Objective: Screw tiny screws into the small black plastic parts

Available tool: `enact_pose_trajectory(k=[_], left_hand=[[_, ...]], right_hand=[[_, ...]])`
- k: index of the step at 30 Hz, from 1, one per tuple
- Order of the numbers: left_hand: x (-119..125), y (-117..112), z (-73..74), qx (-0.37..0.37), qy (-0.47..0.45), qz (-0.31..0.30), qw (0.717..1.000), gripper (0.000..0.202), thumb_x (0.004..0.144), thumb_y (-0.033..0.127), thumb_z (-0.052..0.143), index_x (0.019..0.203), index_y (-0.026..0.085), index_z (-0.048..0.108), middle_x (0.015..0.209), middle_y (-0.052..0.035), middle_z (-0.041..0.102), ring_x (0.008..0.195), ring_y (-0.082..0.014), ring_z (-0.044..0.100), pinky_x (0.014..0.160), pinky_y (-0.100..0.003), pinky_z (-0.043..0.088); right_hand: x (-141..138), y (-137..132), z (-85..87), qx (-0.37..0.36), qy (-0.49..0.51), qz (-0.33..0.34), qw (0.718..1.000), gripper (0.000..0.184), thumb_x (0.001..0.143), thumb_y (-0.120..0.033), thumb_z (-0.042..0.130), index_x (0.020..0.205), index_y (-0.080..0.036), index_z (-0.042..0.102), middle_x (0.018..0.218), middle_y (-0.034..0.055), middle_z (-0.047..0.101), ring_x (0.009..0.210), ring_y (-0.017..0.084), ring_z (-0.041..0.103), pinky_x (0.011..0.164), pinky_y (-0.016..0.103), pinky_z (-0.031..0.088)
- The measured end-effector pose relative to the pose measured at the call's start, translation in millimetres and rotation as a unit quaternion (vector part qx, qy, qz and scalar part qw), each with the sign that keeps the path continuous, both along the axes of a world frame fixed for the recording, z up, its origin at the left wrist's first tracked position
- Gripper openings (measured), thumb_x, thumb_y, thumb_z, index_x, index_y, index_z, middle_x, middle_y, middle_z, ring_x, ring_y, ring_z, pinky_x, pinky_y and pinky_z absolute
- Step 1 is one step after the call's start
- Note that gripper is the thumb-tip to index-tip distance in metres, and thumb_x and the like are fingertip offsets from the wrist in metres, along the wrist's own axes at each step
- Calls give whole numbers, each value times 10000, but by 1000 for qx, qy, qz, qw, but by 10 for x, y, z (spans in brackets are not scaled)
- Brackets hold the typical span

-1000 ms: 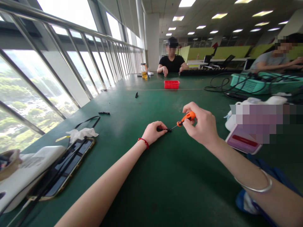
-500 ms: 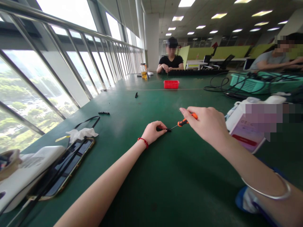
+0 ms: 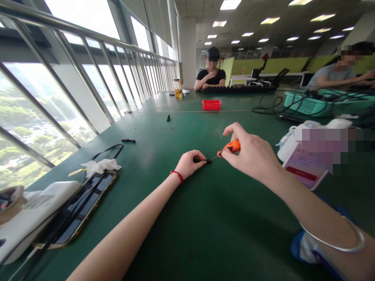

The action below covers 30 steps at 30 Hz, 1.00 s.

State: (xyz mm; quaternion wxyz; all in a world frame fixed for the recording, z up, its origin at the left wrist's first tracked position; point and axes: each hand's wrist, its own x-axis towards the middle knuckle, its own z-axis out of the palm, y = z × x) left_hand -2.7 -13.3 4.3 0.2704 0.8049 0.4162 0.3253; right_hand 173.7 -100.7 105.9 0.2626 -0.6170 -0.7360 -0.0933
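On the green tabletop (image 3: 187, 218), my left hand (image 3: 190, 163) pinches a small black part (image 3: 208, 160) between thumb and fingers. Most of that part is hidden by the hand, and its kind is unclear. My right hand (image 3: 250, 152) grips an orange and black screwdriver (image 3: 231, 147) by its handle, thumb below and index finger raised off it. The thin shaft slants down to the left, and its tip meets the right end of the black part. Another small black piece (image 3: 128, 140) lies to the left, and one more black piece (image 3: 168, 118) rests farther back.
A phone (image 3: 84, 207) with cables and a crumpled tissue (image 3: 99, 167) lie at left. Ahead stands a red bin (image 3: 211, 105); a jar (image 3: 177, 89) is behind it. A pink and white box (image 3: 307, 164) and teal basket (image 3: 319, 102) stand at right. Two people sit beyond.
My right hand has shifted slightly, with its index finger lifted and its thumb moved down along the screwdriver handle. My left hand stays put. The person opposite has raised a hand toward their face.
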Motion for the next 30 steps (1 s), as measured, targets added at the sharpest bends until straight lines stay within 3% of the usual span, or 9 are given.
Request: enact_pose_trajectory(k=[5,8,11,16,19,21,24,27,30], left_hand=[[2,4,-6,-2,-2,2,1000,85,721,220,624,762,151,652,784,-27,673,745,-144,607,730,-262,490],[3,7,-9,-1,-1,2,1000,85,720,219,623,763,150,651,785,-28,674,751,-147,608,732,-263,489],[2,10,-9,3,-2,-1,1000,75,716,212,626,754,151,646,781,-26,675,751,-147,609,732,-262,489],[1,4,-3,-1,-1,3,1000,78,719,212,623,760,152,651,779,-26,676,747,-146,610,727,-262,487],[0,1,2,0,-1,1,1000,73,720,209,622,760,154,648,777,-24,674,747,-144,609,726,-258,488],[-1,1,4,3,-2,-2,1000,68,721,205,620,755,150,642,775,-26,672,744,-144,607,726,-259,488],[-1,-1,7,4,1,-4,1000,77,726,206,615,765,145,644,785,-32,674,747,-147,607,733,-266,487],[0,-5,13,5,6,-5,1000,93,735,217,608,781,147,647,804,-35,677,758,-150,610,738,-270,486],[2,-10,18,14,13,-3,1000,90,737,216,604,783,150,645,805,-32,675,760,-150,610,734,-269,487]], right_hand=[[-4,19,-33,-1,5,-16,1000,266,838,-433,396,762,-247,570,511,-22,517,489,148,477,449,236,247],[-17,19,-50,11,16,-4,1000,202,806,-381,446,890,-245,568,555,-30,537,488,139,478,450,232,258],[-36,13,-64,25,32,12,999,363,727,-359,527,1060,-220,488,705,-20,601,534,137,508,454,227,273],[-50,11,-83,29,-2,-24,999,269,849,-430,372,803,-240,557,511,-22,506,491,153,488,466,239,233],[-57,13,-86,42,19,-4,999,221,793,-375,452,936,-230,538,589,-24,554,499,143,490,470,232,253],[-61,13,-87,50,30,7,998,332,731,-362,517,1028,-214,499,670,-16,589,518,140,499,465,227,263],[-61,16,-94,40,14,-14,999,248,784,-431,466,896,-225,546,587,-14,552,501,149,489,455,231,243],[-58,21,-102,27,14,-25,999,300,847,-447,379,750,-233,565,490,-18,486,473,145,471,465,237,238],[-61,21,-102,40,34,-4,999,233,785,-384,466,940,-228,544,594,-23,559,499,142,486,472,233,257]])
